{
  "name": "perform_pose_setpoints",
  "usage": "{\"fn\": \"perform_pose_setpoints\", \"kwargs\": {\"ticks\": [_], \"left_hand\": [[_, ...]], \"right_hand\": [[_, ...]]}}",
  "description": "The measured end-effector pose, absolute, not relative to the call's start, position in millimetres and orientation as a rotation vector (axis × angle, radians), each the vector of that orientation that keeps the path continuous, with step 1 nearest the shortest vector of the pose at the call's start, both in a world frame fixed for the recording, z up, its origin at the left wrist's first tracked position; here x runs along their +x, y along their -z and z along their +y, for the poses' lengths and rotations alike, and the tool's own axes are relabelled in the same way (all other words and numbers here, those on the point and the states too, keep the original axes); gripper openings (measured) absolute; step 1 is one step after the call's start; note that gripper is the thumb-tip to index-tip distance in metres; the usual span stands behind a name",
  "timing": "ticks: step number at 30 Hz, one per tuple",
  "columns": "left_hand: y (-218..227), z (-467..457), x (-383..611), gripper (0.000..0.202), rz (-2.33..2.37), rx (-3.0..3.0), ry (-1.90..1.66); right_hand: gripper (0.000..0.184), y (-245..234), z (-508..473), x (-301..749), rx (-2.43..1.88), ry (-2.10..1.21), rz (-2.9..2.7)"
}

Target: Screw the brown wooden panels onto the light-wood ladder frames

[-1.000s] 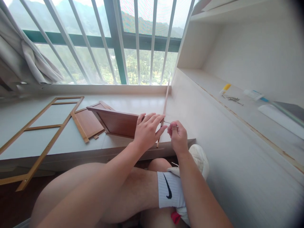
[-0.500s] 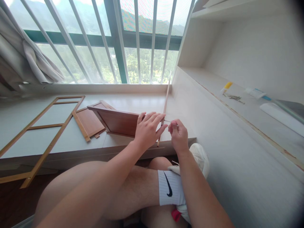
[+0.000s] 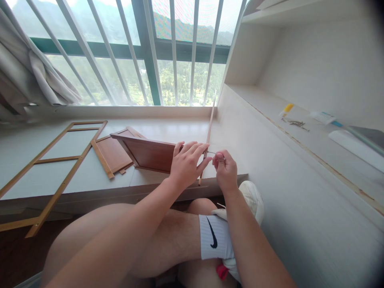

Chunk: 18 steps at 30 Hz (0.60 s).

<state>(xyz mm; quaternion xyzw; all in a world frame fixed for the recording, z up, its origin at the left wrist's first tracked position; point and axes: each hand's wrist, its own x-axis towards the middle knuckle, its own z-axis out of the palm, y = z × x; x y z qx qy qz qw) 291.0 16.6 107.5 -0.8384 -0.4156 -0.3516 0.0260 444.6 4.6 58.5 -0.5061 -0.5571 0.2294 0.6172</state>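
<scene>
My left hand lies over the end of a brown wooden panel, its fingers across the upper edge and its thumb against a narrow wooden strip. Both parts are gripped where they meet; the hand covers much of the joint. Just to the right, my closed right hand pinches a thin metal hex key. The key's shaft points left and meets the strip near my left fingertips. Its exact contact with the strip is too small to see.
A wooden ladder-like frame overhangs the white ledge on the left. Beside it lies a second panel. On the right-hand shelf are several screws and a yellow-tipped item. A white wall borders my right arm.
My right fingers have turned very slightly around the hex key. My left hand, the panel and the strip stay in place.
</scene>
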Motion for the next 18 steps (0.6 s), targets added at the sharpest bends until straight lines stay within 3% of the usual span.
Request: {"fn": "perform_pose_setpoints", "kwargs": {"ticks": [18], "left_hand": [[-106.1, 17.3, 292.3, 0.033, -1.292, -2.581, 1.099]], "right_hand": [[0.033, -60.1, 6.9, 449.2, -1.202, -0.480, -1.372]]}}
